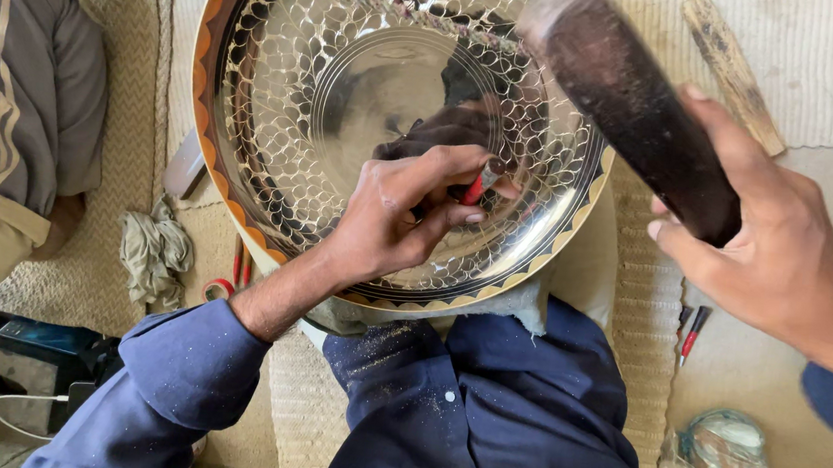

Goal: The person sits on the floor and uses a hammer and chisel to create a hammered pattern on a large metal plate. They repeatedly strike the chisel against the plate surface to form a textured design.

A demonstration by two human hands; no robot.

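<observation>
A large shiny metal plate [279,82] with an engraved scale pattern and an orange-brown rim leans against my lap. My left hand [400,213] rests on its surface and pinches a small red-tipped chisel [481,183] against the metal. My right hand [767,250] is raised at the right and grips a dark wooden mallet [629,102], whose head hangs above the plate's right rim.
A person in striped brown clothes [17,89] sits at the left. A crumpled rag [156,253] and red-handled pliers [232,278] lie on the woven mat. A wooden stick [732,71] lies top right, a red-tipped pen [691,333] and a wrapped bundle [723,462] at the right.
</observation>
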